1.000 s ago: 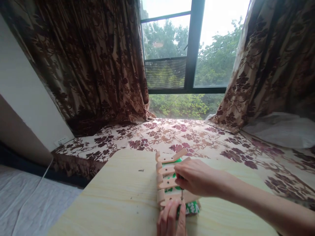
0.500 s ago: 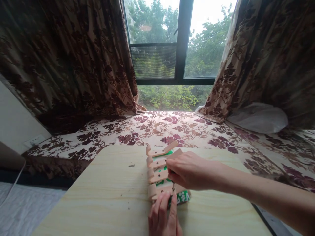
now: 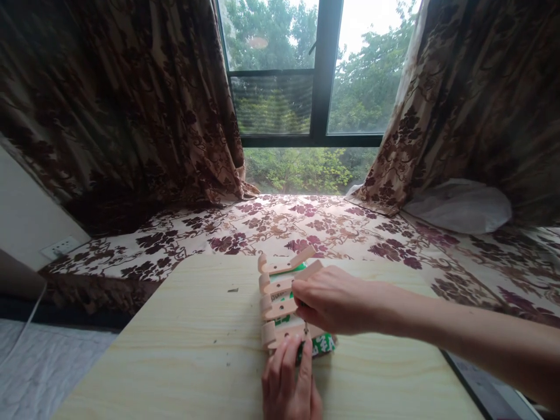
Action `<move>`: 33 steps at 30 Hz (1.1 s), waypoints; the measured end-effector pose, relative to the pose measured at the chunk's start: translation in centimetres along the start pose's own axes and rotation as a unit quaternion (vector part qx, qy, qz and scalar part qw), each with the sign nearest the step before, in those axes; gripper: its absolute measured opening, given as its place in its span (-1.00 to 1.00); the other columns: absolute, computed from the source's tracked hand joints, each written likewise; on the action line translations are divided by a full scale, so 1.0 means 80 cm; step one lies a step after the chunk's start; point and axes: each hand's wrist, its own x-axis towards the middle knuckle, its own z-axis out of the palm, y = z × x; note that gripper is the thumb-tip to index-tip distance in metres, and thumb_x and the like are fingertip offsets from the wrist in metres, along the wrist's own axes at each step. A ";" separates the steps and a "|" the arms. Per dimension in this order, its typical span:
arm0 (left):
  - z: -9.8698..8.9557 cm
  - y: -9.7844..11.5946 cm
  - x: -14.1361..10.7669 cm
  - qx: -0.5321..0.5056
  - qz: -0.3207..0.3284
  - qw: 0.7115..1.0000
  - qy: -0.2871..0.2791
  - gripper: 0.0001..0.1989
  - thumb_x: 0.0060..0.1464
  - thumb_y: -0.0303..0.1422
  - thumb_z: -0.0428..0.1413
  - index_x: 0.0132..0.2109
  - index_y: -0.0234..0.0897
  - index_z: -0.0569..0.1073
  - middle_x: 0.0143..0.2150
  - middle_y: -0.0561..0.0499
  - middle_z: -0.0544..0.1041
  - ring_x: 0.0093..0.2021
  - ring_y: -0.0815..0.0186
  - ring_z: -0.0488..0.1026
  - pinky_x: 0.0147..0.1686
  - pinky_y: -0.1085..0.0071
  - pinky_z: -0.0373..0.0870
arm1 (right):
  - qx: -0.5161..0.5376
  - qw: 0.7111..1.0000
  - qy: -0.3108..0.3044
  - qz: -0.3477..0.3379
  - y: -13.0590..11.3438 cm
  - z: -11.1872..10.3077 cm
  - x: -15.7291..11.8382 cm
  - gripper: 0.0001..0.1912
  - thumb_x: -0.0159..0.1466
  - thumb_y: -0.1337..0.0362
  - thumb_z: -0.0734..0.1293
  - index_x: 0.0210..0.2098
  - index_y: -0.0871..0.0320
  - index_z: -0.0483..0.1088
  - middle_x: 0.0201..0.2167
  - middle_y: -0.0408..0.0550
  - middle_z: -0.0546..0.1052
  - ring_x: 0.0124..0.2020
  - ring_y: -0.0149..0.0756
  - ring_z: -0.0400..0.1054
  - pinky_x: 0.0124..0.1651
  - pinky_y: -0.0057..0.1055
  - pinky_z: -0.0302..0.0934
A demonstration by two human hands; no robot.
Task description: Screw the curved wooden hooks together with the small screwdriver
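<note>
Several beige curved pieces with dark holes (image 3: pixel 280 309) lie side by side, their left ends curled up like hooks. Beneath them is a green and white printed packet (image 3: pixel 324 345). My left hand (image 3: pixel 289 373) is at the nearest beige piece, its fingertips pressed on the near edge and holding it steady. Closed in a fist, my right hand (image 3: pixel 326 300) is over the right part of the pieces. A thin dark shaft (image 3: pixel 306 331) shows just under that fist, at the nearest piece. What the fist grips is mostly hidden.
The pieces rest on a pale wooden table (image 3: pixel 175 344). A small dark screw-like bit (image 3: pixel 233 290) and a few specks lie left of them. Behind the table is a flower-patterned ledge (image 3: pixel 280 224) under a window, with a white plastic bag (image 3: pixel 459 205) at right.
The whole view has shifted slightly, so the table and pieces appear a little higher. Both hands keep nearly the same places on the pieces.
</note>
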 end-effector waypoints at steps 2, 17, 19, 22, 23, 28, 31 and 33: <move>-0.001 0.000 0.000 0.000 0.000 1.000 -0.004 -0.47 0.07 -0.56 0.04 0.20 -0.17 0.35 0.02 -0.08 0.53 0.07 0.16 0.42 0.06 0.24 0.30 | 0.001 1.000 -0.009 0.004 0.000 -0.006 0.000 -0.86 0.24 0.33 0.24 -0.37 0.23 0.40 -0.45 0.01 0.51 -0.49 -0.37 0.28 -0.50 -0.39 -0.18; -0.007 0.007 0.005 -0.022 -0.013 1.000 -0.010 -0.49 0.08 -0.57 0.06 0.19 -0.20 0.35 0.02 -0.09 0.51 0.08 0.16 0.40 0.07 0.23 0.28 | -0.011 1.000 -0.021 0.010 0.000 -0.010 -0.005 -0.79 0.32 0.34 0.17 -0.37 0.24 0.38 -0.45 -0.02 0.48 -0.52 -0.40 0.23 -0.51 -0.38 -0.17; -0.008 0.008 0.006 -0.030 -0.021 0.999 -0.007 -0.48 0.09 -0.59 0.07 0.20 -0.20 0.34 0.04 -0.10 0.50 0.10 0.15 0.39 0.09 0.22 0.26 | -0.005 0.999 -0.035 0.009 0.000 -0.015 -0.007 -0.84 0.28 0.35 0.21 -0.38 0.23 0.38 -0.44 -0.03 0.49 -0.49 -0.40 0.24 -0.50 -0.40 -0.17; -0.007 0.011 0.006 -0.047 -0.028 0.999 -0.007 -0.46 0.09 -0.61 0.07 0.21 -0.22 0.32 0.07 -0.13 0.48 0.13 0.12 0.36 0.11 0.20 0.23 | 0.018 0.997 -0.064 -0.031 0.001 -0.026 -0.011 -0.87 0.25 0.38 0.23 -0.41 0.20 0.39 -0.41 -0.04 0.51 -0.41 -0.38 0.27 -0.46 -0.42 -0.14; -0.007 0.011 0.005 -0.050 -0.028 0.998 -0.008 -0.46 0.09 -0.62 0.06 0.22 -0.23 0.32 0.07 -0.14 0.47 0.13 0.12 0.35 0.11 0.19 0.22 | 0.023 0.997 -0.068 -0.041 0.001 -0.027 -0.012 -0.85 0.26 0.39 0.22 -0.41 0.19 0.38 -0.41 -0.04 0.50 -0.40 -0.39 0.27 -0.45 -0.43 -0.13; -0.009 0.011 0.005 -0.056 -0.029 0.998 -0.016 -0.46 0.10 -0.62 0.04 0.23 -0.24 0.30 0.09 -0.15 0.45 0.15 0.11 0.33 0.12 0.18 0.22 | 0.014 0.999 -0.044 -0.021 0.002 -0.015 -0.008 -0.81 0.32 0.37 0.18 -0.34 0.22 0.40 -0.41 -0.01 0.50 -0.44 -0.39 0.25 -0.44 -0.41 -0.12; -0.011 0.008 0.005 -0.049 -0.009 0.998 -0.025 -0.47 0.10 -0.62 0.03 0.22 -0.28 0.31 0.10 -0.18 0.44 0.16 0.11 0.31 0.12 0.19 0.21 | 0.004 0.999 -0.026 0.019 0.004 -0.008 -0.005 -0.79 0.33 0.31 0.18 -0.37 0.22 0.39 -0.41 0.00 0.51 -0.45 -0.38 0.26 -0.45 -0.41 -0.13; -0.012 0.005 0.005 -0.043 0.010 0.999 -0.031 -0.48 0.10 -0.60 0.04 0.22 -0.31 0.31 0.10 -0.19 0.43 0.16 0.10 0.31 0.12 0.20 0.21 | 0.000 0.999 -0.029 0.034 0.005 -0.010 -0.005 -0.79 0.32 0.28 0.20 -0.38 0.21 0.39 -0.41 0.00 0.51 -0.46 -0.38 0.26 -0.46 -0.41 -0.14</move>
